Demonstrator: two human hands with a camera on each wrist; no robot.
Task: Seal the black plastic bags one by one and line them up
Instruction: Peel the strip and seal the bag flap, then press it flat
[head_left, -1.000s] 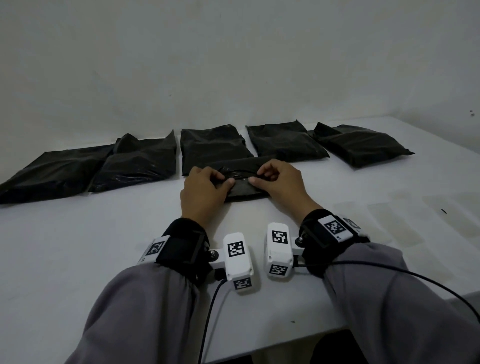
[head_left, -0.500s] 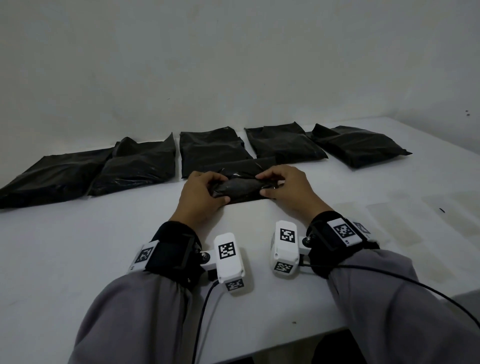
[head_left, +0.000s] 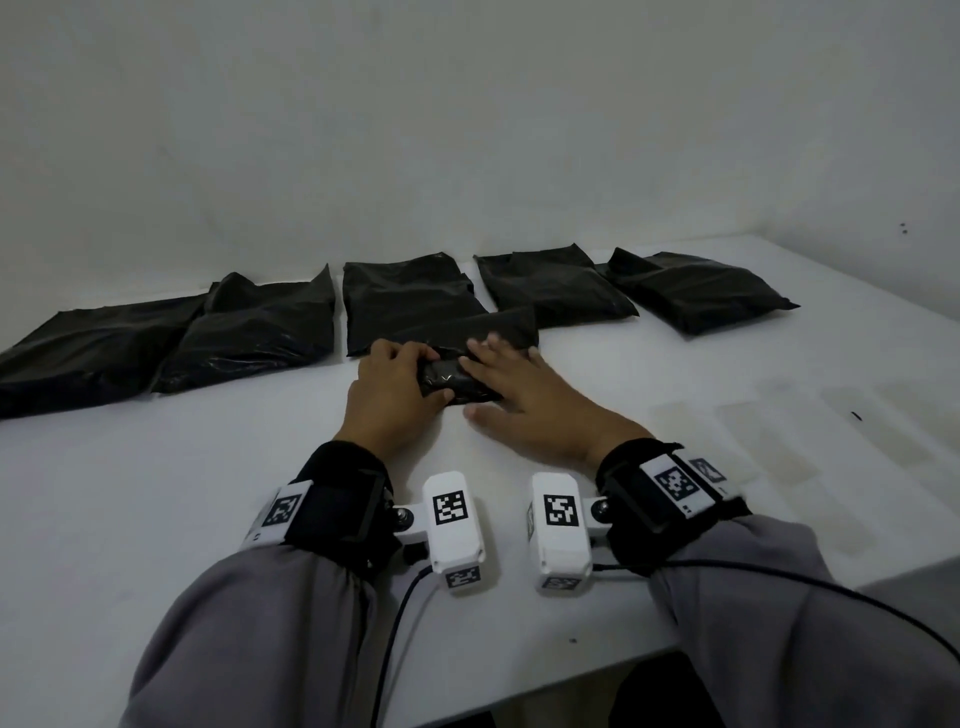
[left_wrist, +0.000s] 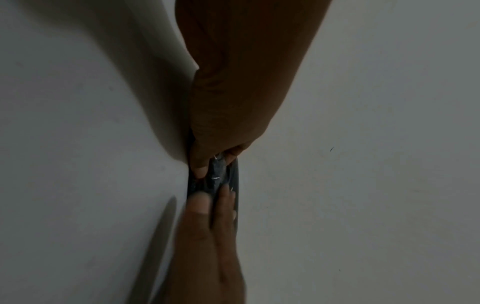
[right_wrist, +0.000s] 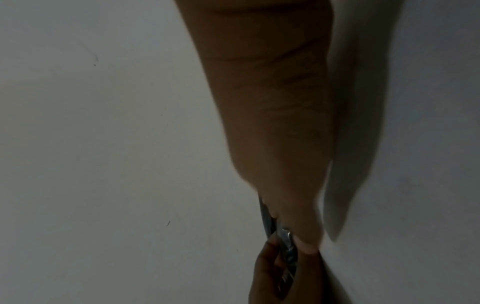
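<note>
A black plastic bag (head_left: 488, 332) lies in front of me on the white table (head_left: 156, 493), its near flap (head_left: 447, 382) folded over. My left hand (head_left: 400, 387) pinches the flap's left end with curled fingers and thumb. My right hand (head_left: 511, 387) lies flat on the flap's right part with straight fingers, pressing it down. The left wrist view shows the left hand (left_wrist: 207, 162) pinching the crinkled black plastic (left_wrist: 221, 174) from the top of the frame. In the right wrist view the right hand (right_wrist: 298, 226) rests on the plastic (right_wrist: 287, 242).
Several black bags lie in a row along the back: two at the left (head_left: 104, 343) (head_left: 254, 332), one at the centre (head_left: 405, 296), two at the right (head_left: 556, 291) (head_left: 696, 291). A wall rises behind them. The table's front edge (head_left: 519, 696) is near my sleeves.
The flap has been folded over toward me. My right hand went from pinching it with curled fingers to lying flat on it; the left hand kept its grip.
</note>
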